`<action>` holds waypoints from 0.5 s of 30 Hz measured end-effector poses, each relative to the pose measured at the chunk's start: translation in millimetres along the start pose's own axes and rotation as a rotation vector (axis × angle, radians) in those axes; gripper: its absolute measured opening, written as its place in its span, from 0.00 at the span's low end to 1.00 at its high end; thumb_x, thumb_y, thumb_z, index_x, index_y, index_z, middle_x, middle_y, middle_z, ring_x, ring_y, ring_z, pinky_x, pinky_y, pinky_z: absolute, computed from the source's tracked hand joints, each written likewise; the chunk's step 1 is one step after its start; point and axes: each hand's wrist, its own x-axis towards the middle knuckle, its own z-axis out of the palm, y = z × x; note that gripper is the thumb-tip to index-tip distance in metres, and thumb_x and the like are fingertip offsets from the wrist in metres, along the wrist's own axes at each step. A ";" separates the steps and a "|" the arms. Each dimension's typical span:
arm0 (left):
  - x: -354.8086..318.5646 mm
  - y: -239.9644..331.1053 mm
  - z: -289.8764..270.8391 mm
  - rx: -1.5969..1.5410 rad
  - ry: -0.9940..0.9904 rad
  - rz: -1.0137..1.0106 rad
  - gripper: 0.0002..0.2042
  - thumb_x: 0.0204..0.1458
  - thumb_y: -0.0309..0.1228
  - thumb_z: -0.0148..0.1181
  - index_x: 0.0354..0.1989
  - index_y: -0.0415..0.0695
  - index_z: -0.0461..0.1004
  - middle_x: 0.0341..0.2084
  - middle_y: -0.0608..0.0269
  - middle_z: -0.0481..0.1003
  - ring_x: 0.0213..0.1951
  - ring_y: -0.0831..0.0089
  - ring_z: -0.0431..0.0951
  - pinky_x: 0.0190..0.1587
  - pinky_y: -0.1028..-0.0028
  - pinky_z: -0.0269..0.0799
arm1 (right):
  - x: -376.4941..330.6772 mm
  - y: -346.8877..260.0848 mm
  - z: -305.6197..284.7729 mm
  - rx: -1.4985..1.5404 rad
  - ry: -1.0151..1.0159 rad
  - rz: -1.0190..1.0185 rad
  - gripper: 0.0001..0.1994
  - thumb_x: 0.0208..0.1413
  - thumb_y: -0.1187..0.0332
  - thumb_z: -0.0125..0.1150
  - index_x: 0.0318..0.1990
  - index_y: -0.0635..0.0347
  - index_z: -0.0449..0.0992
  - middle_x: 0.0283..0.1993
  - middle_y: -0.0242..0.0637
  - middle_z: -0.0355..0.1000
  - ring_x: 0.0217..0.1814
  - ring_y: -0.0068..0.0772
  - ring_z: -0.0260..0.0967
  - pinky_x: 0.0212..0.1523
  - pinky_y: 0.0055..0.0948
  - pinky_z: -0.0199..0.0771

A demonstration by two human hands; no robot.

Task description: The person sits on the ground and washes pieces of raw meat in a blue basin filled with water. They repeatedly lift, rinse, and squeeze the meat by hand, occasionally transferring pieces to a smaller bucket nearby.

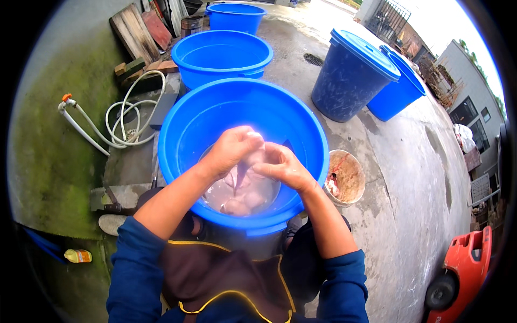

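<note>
Over a large round blue tub (298, 116), my left hand (232, 149) and my right hand (285, 166) meet, both closed on one pale pink, soft piece of meat (254, 157). Its exact kind is hard to tell, since the fingers hide much of it. A thin flap dangles below the hands. Cloudy water fills the bottom of the tub, and several similar pale pink pieces (237, 206) lie in it.
A white bucket (353, 180) with reddish scraps stands at the tub's right. Beyond are blue tubs (221, 40) and a lidded dark blue bin (347, 81). A pale hose (124, 121) coils at left. A red wheeled machine (466, 264) stands lower right.
</note>
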 end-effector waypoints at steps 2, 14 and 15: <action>0.4 -1.4 -1.1 0.068 0.000 0.009 0.14 0.58 0.43 0.65 0.35 0.45 0.74 0.29 0.69 0.75 0.32 0.83 0.72 0.35 0.81 0.69 | 0.7 2.1 3.5 -0.072 -0.034 -0.038 0.18 0.55 0.73 0.66 0.53 0.66 0.73 0.44 0.32 0.74 0.42 0.20 0.70 0.41 0.25 0.73; 4.3 -3.2 -9.2 0.113 -0.045 0.038 0.17 0.53 0.46 0.69 0.30 0.47 0.71 0.25 0.72 0.72 0.28 0.85 0.69 0.31 0.82 0.66 | 3.2 0.3 13.0 -0.764 0.398 -0.401 0.06 0.47 0.79 0.66 0.32 0.63 0.76 0.30 0.40 0.77 0.31 0.27 0.76 0.31 0.27 0.73; 5.1 -3.9 -9.5 0.106 -0.056 0.047 0.18 0.53 0.46 0.69 0.30 0.47 0.70 0.25 0.72 0.72 0.28 0.85 0.69 0.32 0.81 0.67 | 2.7 -2.0 14.3 -0.719 0.407 -0.433 0.06 0.47 0.79 0.66 0.33 0.63 0.75 0.30 0.39 0.77 0.30 0.27 0.76 0.31 0.27 0.73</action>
